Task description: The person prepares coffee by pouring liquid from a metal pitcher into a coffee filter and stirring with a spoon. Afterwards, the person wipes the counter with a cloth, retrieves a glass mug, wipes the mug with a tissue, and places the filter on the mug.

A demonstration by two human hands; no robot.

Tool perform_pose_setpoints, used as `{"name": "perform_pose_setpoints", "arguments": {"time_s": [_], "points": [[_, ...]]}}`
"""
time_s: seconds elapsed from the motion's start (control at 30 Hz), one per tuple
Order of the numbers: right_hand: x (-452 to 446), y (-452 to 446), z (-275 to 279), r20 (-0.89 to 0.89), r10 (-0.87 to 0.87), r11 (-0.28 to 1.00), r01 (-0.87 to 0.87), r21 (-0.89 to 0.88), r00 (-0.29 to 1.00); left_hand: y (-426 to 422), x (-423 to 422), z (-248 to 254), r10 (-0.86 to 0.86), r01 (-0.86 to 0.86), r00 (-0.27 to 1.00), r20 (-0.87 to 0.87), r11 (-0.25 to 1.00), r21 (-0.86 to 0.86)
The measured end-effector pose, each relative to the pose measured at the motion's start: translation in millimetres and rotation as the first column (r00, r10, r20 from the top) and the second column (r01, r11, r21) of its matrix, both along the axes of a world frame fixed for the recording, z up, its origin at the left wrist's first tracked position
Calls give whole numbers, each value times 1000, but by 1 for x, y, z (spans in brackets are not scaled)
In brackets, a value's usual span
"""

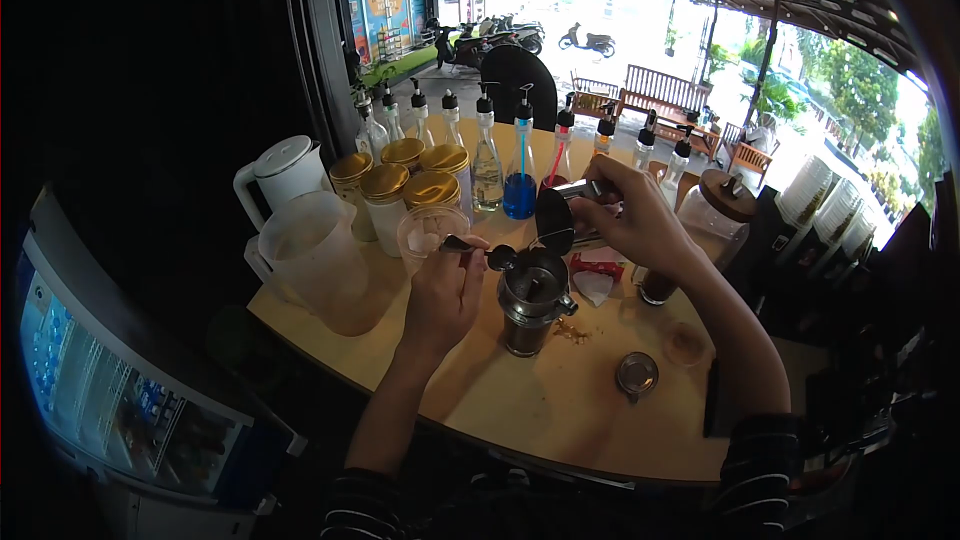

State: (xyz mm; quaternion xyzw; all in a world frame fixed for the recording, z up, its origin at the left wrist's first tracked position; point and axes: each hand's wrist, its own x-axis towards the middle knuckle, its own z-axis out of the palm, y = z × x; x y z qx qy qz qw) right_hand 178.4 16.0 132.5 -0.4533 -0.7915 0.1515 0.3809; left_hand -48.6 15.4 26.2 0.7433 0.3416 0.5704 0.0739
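Observation:
My left hand (pixel 446 290) is closed on the dark handle of a small spoon (pixel 500 258), whose bowl is beside the rim of a metal drip filter (pixel 532 288). That filter sits on a glass (pixel 524 334) with dark contents. From the right, my right hand (pixel 620 208) grips a metal pitcher (pixel 555 220), tilted with its dark opening over the filter. Whether anything flows from it cannot be made out. Brown crumbs (pixel 573 331) lie on the wooden table right of the glass. A small metal lid (pixel 637 374) rests farther right.
Gold-lidded jars (pixel 385 212), a plastic jug (pixel 316 255) and a white kettle (pixel 288 172) stand at the left. Several pump bottles (pixel 487 165) line the back. A wooden-lidded jar (pixel 714 215) and stacked cups (pixel 805 190) are at the right. A red packet (pixel 600 265) lies behind the filter.

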Motion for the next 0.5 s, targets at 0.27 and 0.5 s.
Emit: {"name": "perform_pose_setpoints", "arguments": {"time_s": [0.27, 0.5], "points": [[11, -5, 2, -37, -6, 1000, 5, -8, 999, -1, 2, -2, -10, 10, 1000, 2, 1000, 1], [17, -14, 5, 66, -71, 997, 69, 42, 995, -3, 6, -4, -19, 18, 1000, 12, 1000, 3]]}}
